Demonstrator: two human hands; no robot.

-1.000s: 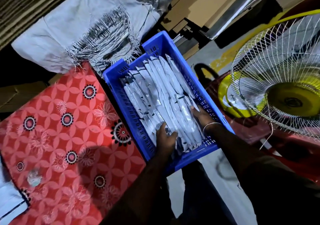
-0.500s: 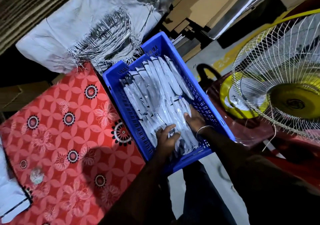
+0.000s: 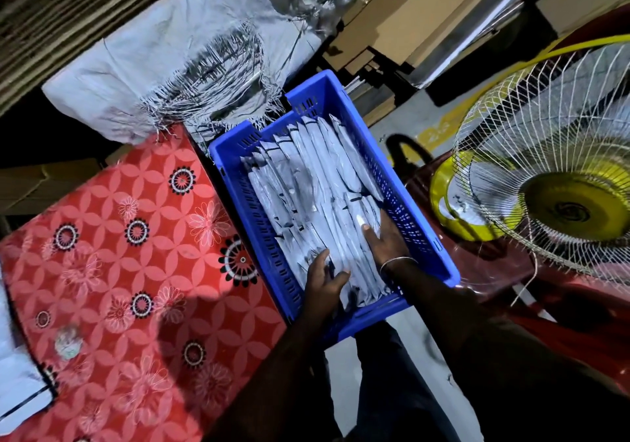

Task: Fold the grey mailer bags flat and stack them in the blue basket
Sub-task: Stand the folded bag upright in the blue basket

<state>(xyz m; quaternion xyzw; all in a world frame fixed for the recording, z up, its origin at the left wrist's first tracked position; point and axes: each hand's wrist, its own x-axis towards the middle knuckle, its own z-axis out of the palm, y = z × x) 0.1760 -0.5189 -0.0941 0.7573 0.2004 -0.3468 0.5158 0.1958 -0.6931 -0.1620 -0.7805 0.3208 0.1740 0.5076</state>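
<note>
The blue basket (image 3: 414, 203) stands in the middle, packed with several folded grey mailer bags (image 3: 317, 182) set on edge in rows. My left hand (image 3: 322, 283) is inside the near end, thumb and fingers around the ends of a few bags. My right hand (image 3: 383, 237) lies flat with straight fingers on the right-hand rows, pressing them towards the middle. A thin bangle shows on that wrist. The lower parts of the bags are hidden by the basket walls and my hands.
A red flower-patterned sheet (image 3: 119, 271) covers the surface to the left. Behind the basket lies a torn white woven sack (image 3: 163, 66). Stacked cardboard (image 3: 409, 22) fills the back. A yellow fan with a white wire guard (image 3: 552, 199) stands close on the right.
My right hand has slid further up the bags and flattened out. My left hand has shifted slightly along the near ends of the bags. The basket has stayed put.
</note>
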